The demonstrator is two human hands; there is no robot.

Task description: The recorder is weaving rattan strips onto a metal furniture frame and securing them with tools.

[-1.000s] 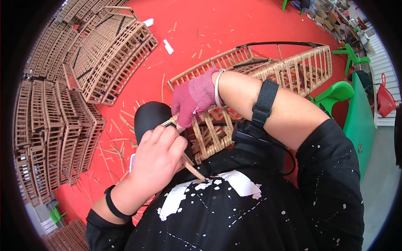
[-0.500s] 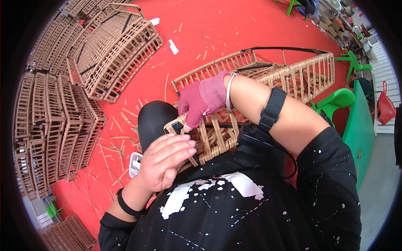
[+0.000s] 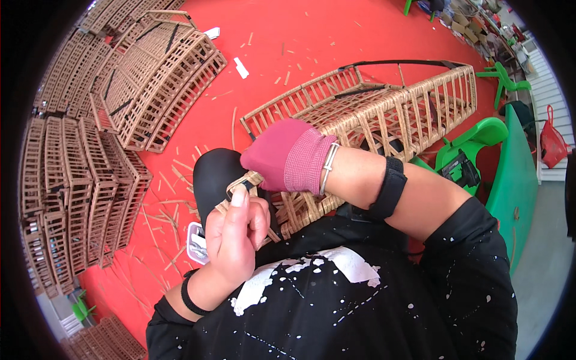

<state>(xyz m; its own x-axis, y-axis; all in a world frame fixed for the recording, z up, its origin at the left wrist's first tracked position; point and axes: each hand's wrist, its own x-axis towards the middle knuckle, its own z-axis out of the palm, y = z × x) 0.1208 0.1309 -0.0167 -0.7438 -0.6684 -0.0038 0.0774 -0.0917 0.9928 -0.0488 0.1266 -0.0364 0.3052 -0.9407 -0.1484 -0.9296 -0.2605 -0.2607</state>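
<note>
A tan woven wicker frame (image 3: 414, 108) with black edging stretches from my lap toward the upper right. My bare left hand (image 3: 233, 237) is closed at its near corner, one fingertip pressed against the black metal end and the other fingers curled. Just above, my right hand (image 3: 287, 155), in a dark pink glove, is closed over the frame's edge beside that corner. Its fingertips are hidden behind the glove's back and the wicker. The near corner, wrapped in a tan strip (image 3: 252, 178), rests by my black-clad knee (image 3: 211, 174).
Stacked wicker frames (image 3: 72, 186) line the left, with more (image 3: 162, 72) at the upper left. Strip offcuts (image 3: 174, 210) litter the red floor (image 3: 288, 27). A small white tub (image 3: 195, 243) stands by my left wrist. Green chairs (image 3: 486, 135) and a green table (image 3: 516, 192) are to the right.
My left hand has gone from loosely extended fingers to a closed grip at the frame's corner. My right hand has turned so its back faces up. The frame has shifted slightly.
</note>
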